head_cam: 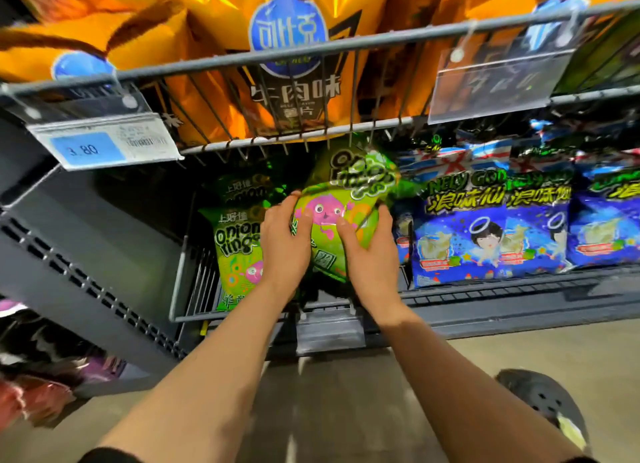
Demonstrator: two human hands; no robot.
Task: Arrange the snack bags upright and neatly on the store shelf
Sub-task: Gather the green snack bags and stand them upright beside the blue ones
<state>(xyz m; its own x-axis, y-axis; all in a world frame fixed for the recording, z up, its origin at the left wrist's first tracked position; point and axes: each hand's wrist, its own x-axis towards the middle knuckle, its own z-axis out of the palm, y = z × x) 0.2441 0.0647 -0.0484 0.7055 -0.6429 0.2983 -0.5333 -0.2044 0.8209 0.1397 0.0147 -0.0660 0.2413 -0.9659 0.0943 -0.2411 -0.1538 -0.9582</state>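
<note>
Head view records a green onion-ring bag held tilted at the front of the lower shelf basket, beside a second green bag; it is judged light, air-puffed, slippery and crushable (contents brittle), best taken by its side edges. Left hand and right hand grip its opposite sides, thumbs on the front, forearms reaching forward and down.
</note>
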